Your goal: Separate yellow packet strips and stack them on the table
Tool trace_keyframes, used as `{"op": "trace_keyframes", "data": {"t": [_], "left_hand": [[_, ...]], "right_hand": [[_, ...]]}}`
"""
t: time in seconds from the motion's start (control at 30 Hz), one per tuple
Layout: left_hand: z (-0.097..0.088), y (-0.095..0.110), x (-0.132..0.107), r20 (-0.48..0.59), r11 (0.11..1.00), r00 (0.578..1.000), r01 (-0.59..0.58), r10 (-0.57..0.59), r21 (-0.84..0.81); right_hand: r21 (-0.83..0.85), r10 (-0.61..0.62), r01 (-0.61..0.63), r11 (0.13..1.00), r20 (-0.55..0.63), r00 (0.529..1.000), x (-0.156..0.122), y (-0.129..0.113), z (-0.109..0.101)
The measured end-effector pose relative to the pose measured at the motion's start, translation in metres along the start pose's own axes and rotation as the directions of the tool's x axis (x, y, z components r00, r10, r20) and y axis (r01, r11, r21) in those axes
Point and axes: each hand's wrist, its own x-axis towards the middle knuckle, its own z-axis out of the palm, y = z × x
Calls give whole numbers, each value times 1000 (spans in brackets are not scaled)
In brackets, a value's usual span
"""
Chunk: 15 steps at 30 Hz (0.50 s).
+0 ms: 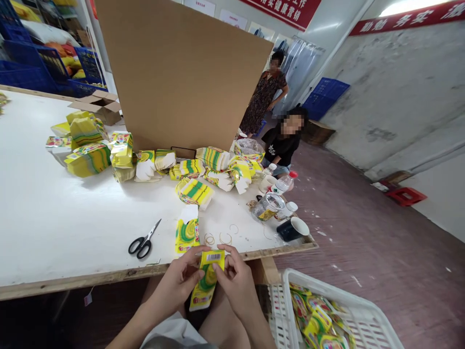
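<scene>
My left hand point(179, 281) and my right hand point(236, 278) pinch a small yellow and green carton point(207, 281) between them, just below the front edge of the white table point(54, 218). Its barcode flap faces up. Another flat carton point(187, 232) of the same kind lies on the table right above my hands, with rubber bands point(221, 237) beside it. Black scissors point(144, 241) lie to the left of it.
Piles of flat yellow-green cartons point(89, 145) spread across the table in front of a tall cardboard sheet point(181, 72). Cups, a jar point(267, 206) and a bottle stand at the right corner. A white basket point(363, 310) with cartons sits lower right. Two people are behind the table.
</scene>
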Motion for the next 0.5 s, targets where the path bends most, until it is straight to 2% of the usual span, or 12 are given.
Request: {"op": "trace_keyframes", "data": {"t": [0.2,0.37,0.5], "left_hand": [[0,5,-1,71,992,996,64,-56,-111],[1,4,-4,79,984,996,62,-49,-169],[0,2,-2,45,985,997,76,-70,-158]], "right_hand": [[-155,-68,61,986,-41,997,1,0,8],[-140,-40,42,989,16,999,1,0,12],[-148,-32,28,989,-22,999,1,1,11]]}}
